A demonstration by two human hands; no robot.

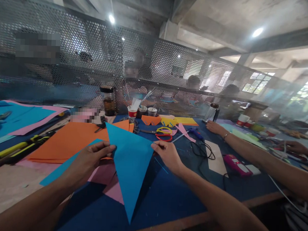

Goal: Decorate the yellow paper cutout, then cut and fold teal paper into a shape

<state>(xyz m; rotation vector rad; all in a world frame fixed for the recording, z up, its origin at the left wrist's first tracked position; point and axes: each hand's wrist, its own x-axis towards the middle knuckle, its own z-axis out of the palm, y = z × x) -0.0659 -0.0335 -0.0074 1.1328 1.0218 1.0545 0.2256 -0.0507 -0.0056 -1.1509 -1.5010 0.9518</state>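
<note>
A blue sheet of paper [132, 162], cut or folded to a long point, hangs upright between my hands with its tip downward. My left hand [98, 152] pinches its left edge between thumb and fingers. At the upper right corner, my right hand [169, 154] grips it the same way. Behind my left hand lie orange sheets [64, 139], another blue piece [58, 171] and pink paper scraps [103, 174]. Scissors with red and yellow handles [164, 133] rest on the table just past the held paper.
A co-worker's arm [256, 151] reaches in from the right towards a glass bottle [211, 112]. Nearby are a blue glue gun [195, 133] with its cable and a magenta device [237, 165]. A lidded jar [109, 102] and cups [152, 111] stand before a perforated metal screen [95, 63].
</note>
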